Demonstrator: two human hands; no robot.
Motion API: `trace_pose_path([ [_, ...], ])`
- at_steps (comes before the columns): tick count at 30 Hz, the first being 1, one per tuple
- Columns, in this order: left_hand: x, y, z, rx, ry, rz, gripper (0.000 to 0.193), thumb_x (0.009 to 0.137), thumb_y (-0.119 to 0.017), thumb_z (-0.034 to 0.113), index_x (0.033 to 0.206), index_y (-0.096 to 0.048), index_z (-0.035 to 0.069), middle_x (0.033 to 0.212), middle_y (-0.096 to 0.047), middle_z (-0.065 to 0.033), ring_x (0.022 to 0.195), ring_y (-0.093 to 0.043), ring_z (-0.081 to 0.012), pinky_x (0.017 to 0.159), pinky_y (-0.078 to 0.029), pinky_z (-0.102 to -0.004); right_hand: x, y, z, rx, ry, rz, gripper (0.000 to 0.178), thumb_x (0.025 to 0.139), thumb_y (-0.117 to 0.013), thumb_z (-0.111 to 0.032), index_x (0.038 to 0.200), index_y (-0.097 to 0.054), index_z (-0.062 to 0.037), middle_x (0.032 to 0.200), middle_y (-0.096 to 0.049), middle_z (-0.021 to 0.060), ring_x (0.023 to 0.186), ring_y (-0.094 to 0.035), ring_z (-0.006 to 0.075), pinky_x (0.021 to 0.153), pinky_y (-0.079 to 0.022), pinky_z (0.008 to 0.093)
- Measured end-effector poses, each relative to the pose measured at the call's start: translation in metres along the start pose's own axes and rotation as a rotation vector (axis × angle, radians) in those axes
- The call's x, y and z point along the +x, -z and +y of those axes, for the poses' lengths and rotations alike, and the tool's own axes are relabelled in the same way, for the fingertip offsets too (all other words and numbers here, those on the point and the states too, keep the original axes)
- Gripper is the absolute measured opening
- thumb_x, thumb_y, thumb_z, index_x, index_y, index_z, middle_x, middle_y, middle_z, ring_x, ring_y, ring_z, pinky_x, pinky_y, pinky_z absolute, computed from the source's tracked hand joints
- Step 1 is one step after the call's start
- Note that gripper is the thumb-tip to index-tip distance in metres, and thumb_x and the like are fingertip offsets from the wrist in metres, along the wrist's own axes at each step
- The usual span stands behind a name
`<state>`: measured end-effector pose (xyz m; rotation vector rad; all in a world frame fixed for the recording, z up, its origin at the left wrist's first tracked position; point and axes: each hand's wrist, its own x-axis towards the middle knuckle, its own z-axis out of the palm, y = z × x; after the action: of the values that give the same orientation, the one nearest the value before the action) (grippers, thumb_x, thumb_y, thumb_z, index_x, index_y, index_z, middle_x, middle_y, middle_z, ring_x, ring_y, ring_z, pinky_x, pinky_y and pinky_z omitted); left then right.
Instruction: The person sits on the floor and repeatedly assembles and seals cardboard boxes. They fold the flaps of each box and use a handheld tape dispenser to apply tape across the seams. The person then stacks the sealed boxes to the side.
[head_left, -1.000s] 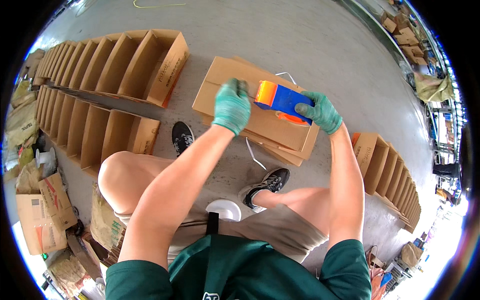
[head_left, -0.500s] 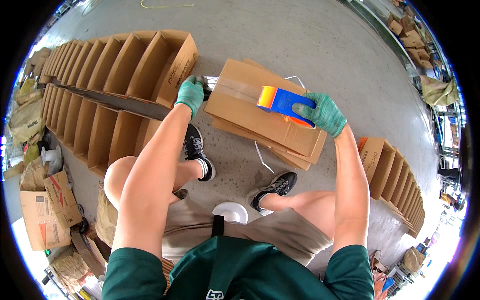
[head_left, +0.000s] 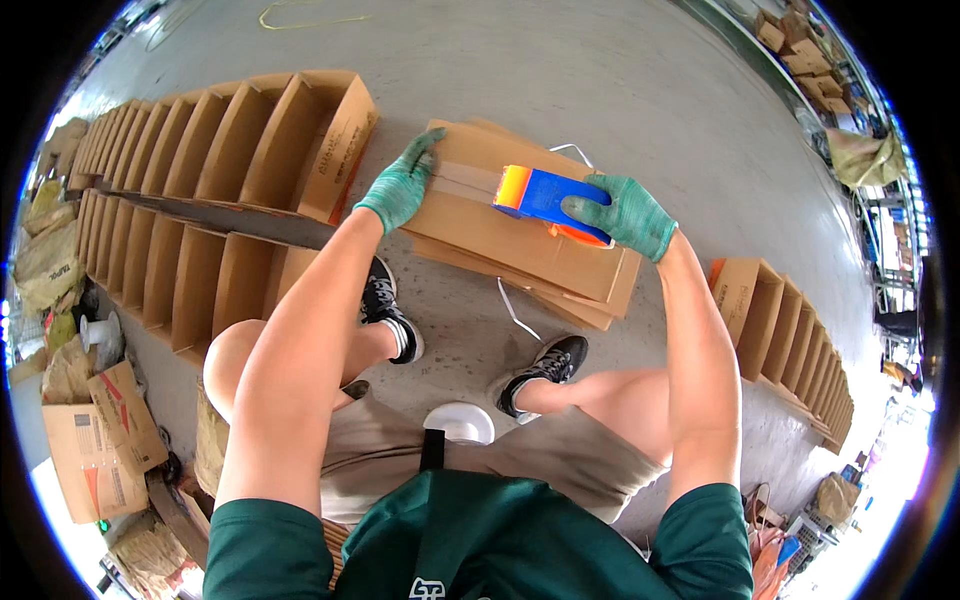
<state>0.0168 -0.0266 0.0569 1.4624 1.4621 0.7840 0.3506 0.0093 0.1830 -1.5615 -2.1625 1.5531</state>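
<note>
Flat folded cardboard boxes (head_left: pixel 530 250) lie in a stack on the floor before me. My right hand (head_left: pixel 635 215), in a green glove, is wrapped round a blue tape dispenser (head_left: pixel 560 196) with an orange and yellow front end. It is over the top box, beside a strip of clear tape (head_left: pixel 462 181) that runs along the cardboard from the left edge. At that left edge, my gloved left hand (head_left: pixel 398 190) touches the cardboard with its fingers stretched out along it. The undersides of its fingers are partly hidden.
Two long rows of open cardboard boxes (head_left: pixel 240 150) stand to the left, and another row (head_left: pixel 775 325) to the right. White strapping (head_left: pixel 515 312) sticks out by the stack. A white round stool (head_left: pixel 460 423) is between my legs. Cartons (head_left: pixel 90 465) are piled at lower left.
My left hand has moved right onto the box's left edge, its fingers now stretched along it. The dispenser in my right hand has shifted slightly left and up in the view.
</note>
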Motion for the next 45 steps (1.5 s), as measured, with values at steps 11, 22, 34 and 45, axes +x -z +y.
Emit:
trace_pose_path([
  [11,-0.002,0.003,0.001,0.034,-0.007,0.005,0.048,0.105,-0.049,0.028,0.152,-0.035,0.025,0.148,-0.047,-0.0103,0.133,-0.044,-0.0232,0.114,-0.032,-0.0358,-0.161,0.13,0.123,-0.2,-0.369,0.18,0.044,0.088,-0.072,-0.037,0.109,-0.069,0.0013,0.097,-0.071,0.0094,0.087,-0.063,0.0166,0.084,-0.052,0.0341],
  [22,0.001,-0.003,0.01,0.037,0.075,0.028,0.068,0.093,-0.071,0.029,0.151,-0.037,0.021,0.146,-0.048,-0.0078,0.131,-0.045,-0.0181,0.11,-0.038,-0.0327,-0.062,0.031,0.115,-0.505,-0.167,0.048,0.049,0.087,-0.067,-0.039,0.125,-0.059,-0.0099,0.111,-0.07,0.0167,0.103,-0.066,0.0358,0.089,-0.053,0.0441],
  [34,0.004,-0.006,0.018,-0.014,0.063,0.023,0.073,0.09,-0.074,0.03,0.151,-0.035,0.022,0.152,-0.043,-0.0112,0.137,-0.043,-0.0222,0.113,-0.037,-0.0352,0.024,-0.104,0.234,0.169,-0.307,0.633,0.039,0.1,-0.049,-0.039,0.133,-0.053,-0.0182,0.111,-0.069,0.0143,0.102,-0.065,0.0309,0.085,-0.052,0.0425],
  [45,-0.004,0.0,0.011,0.088,0.09,0.096,0.079,0.084,-0.079,0.038,0.15,-0.039,0.025,0.138,-0.057,-0.0132,0.125,-0.055,-0.026,0.106,-0.044,-0.036,0.023,-0.037,0.085,-0.296,0.071,1.191,0.033,0.09,-0.057,-0.02,0.119,-0.062,-0.0052,0.101,-0.066,0.0176,0.096,-0.064,0.0349,0.082,-0.053,0.045],
])
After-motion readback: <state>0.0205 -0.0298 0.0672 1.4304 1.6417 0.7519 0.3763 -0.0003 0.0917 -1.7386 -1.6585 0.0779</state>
